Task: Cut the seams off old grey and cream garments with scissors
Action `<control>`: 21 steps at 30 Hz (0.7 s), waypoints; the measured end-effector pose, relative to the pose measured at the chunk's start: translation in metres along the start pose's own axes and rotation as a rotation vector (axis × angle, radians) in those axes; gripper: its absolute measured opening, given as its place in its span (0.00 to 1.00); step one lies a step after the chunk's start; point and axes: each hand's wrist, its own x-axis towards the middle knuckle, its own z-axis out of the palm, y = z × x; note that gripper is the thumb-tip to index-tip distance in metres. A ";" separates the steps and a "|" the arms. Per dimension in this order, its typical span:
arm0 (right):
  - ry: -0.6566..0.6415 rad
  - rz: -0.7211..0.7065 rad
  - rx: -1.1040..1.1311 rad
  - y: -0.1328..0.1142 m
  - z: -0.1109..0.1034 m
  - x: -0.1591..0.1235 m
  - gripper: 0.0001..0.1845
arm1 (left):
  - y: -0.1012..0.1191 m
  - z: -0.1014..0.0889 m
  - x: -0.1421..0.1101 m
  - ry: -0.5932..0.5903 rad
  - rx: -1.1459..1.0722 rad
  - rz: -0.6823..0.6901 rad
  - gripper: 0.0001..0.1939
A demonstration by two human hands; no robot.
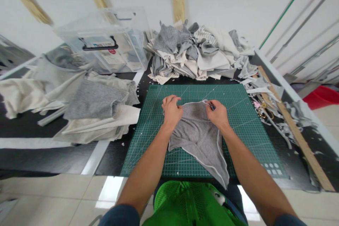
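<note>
A grey fabric piece (199,137) with a white edge lies on the green cutting mat (238,113), its lower corner hanging over the table's front edge. My left hand (171,110) rests on the fabric's upper left part, fingers curled and pressing down on it. My right hand (217,114) sits at the fabric's upper right edge, fingers pinched round a small dark-tipped tool (212,106) that I cannot name. Both forearms reach in from below.
A heap of grey and cream fabric scraps (196,51) lies behind the mat. Folded fabrics (95,109) lie to the left, with a clear plastic box (106,40) behind them. A wooden ruler (293,127), scissors (263,111) and offcuts lie right. A green mesh basket (185,201) sits below.
</note>
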 end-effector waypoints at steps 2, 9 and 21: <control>-0.078 -0.026 0.159 -0.013 -0.003 -0.003 0.13 | 0.008 0.003 -0.001 -0.064 -0.183 0.161 0.24; -0.351 0.114 0.739 -0.042 -0.010 -0.018 0.16 | 0.019 0.001 -0.006 -0.394 -0.722 0.196 0.17; -0.270 0.244 0.897 -0.044 -0.008 -0.017 0.20 | 0.025 -0.009 -0.008 -0.410 -1.131 -0.167 0.12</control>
